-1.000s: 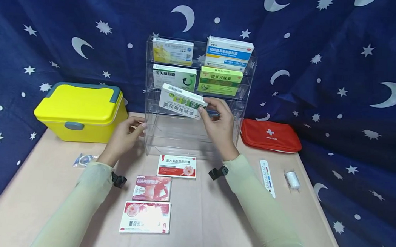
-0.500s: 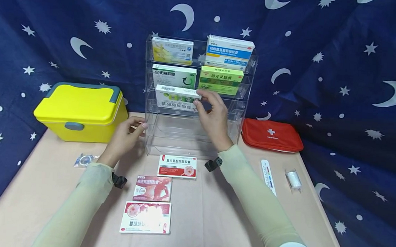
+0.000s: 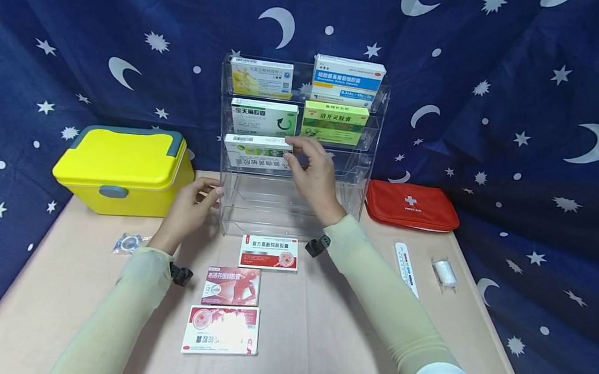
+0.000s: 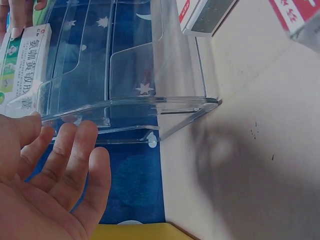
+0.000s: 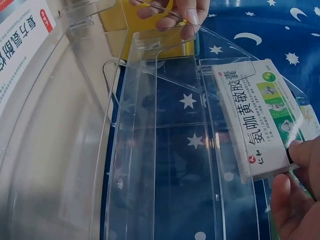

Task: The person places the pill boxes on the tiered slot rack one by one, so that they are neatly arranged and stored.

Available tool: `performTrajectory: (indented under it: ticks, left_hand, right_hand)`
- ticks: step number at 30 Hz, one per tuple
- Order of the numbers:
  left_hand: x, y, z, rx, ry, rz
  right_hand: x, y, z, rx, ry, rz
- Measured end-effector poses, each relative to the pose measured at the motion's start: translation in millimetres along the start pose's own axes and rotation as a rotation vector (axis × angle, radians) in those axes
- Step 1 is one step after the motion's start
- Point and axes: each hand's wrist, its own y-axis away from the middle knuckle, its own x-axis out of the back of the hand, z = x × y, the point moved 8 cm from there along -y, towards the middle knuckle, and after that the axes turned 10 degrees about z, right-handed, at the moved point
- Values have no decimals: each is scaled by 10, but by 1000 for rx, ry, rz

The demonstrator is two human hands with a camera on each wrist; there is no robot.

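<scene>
My right hand (image 3: 314, 173) pinches the right end of a white and green medicine box (image 3: 255, 153) between thumb and fingers. The box stands at the left of the third tier of a clear acrylic display rack (image 3: 277, 214), its print upside down in the head view. In the right wrist view, the box (image 5: 255, 117) sits behind the tier's clear front lip, with the thumb (image 5: 302, 152) on its face. My left hand (image 3: 194, 203) rests at the rack's left side, thumb and fingertips at the side edge, fingers loosely bent in the left wrist view.
Two boxes fill each upper tier, including a green box (image 3: 334, 123). Before the rack lie a red-and-white box (image 3: 268, 252), a pink box (image 3: 230, 286) and another red-and-white box (image 3: 221, 331). A yellow case (image 3: 117, 170) stands left; a red first-aid pouch (image 3: 411, 205) lies right.
My right hand has carried the tilted medicine box left and levelled it into the left of the third tier. The left hand has stayed at the rack's side.
</scene>
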Motion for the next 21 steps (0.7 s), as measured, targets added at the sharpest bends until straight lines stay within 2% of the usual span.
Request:
performTrajectory:
  ticks: [8,12,14,16,18,21]
  left_hand:
    - [-20,3,-30,-4,7,7]
    - [-31,5,-43,1,10,8]
    - [-35,4,-40,0,14,7]
    - [-36,5,-36,-2,20,6]
    - [-30,2,-35,0,15,4]
    - [-22,-3,-41,2,7,3]
  right_hand:
    - [17,47,-3,18,40,-23]
    - [141,114,-25,46,50,19]
    - [230,187,-24,41,34,45]
    - [293,287,-13,24,-1,36]
    - [295,423,4,5,-20,-40]
    - [190,701,52,-24,27,-264]
